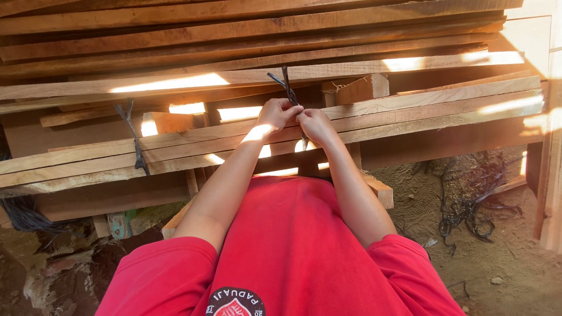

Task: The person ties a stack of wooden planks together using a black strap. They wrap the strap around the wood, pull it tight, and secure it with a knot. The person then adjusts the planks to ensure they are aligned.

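Note:
My left hand (276, 113) and my right hand (315, 124) meet at the middle of a bundle of long wooden planks (410, 111). Both hands are closed on a black strap (287, 85) that wraps around the planks. Its two loose ends stick up above my knuckles. The part of the strap under my fingers is hidden. A second black strap (136, 140) is tied around the same planks further left, with nobody touching it.
More planks (234, 35) are stacked behind and above the bundle. A short wooden block (363, 88) sits between layers. A tangle of black straps (474, 199) lies on the dirt floor at the right. A wooden post (553, 175) stands at the right edge.

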